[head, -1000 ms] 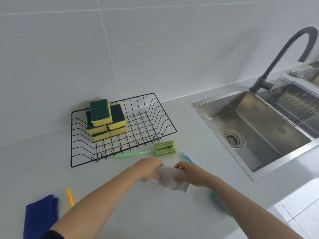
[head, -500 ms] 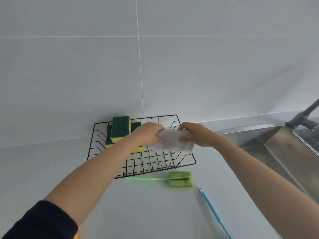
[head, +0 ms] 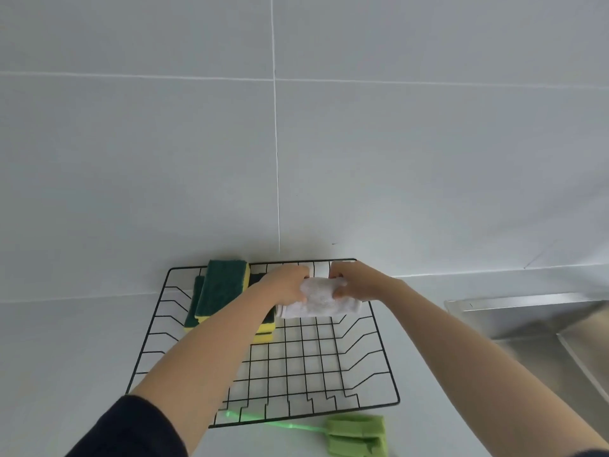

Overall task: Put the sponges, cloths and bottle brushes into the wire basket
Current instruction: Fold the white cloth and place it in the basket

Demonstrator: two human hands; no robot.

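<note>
The black wire basket (head: 382, 354) sits on the counter against the wall. A stack of green-and-yellow sponges (head: 220, 291) fills its back left corner. My left hand (head: 288, 285) and my right hand (head: 354, 280) both grip a folded white cloth (head: 321, 301), held low over the back right part of the basket. Whether the cloth touches the wire floor I cannot tell. A green bottle brush (head: 357, 435) lies on the counter just in front of the basket, its sponge head to the right and its thin handle pointing left.
A grey tiled wall (head: 296, 143) rises directly behind the basket. The corner of a stainless steel sink (head: 543, 318) shows at the right edge. My forearms cross the front half of the basket.
Both hands carried the white cloth from the counter in front of the basket up and over it, then lower into its back right part. The camera moved closer to the basket.
</note>
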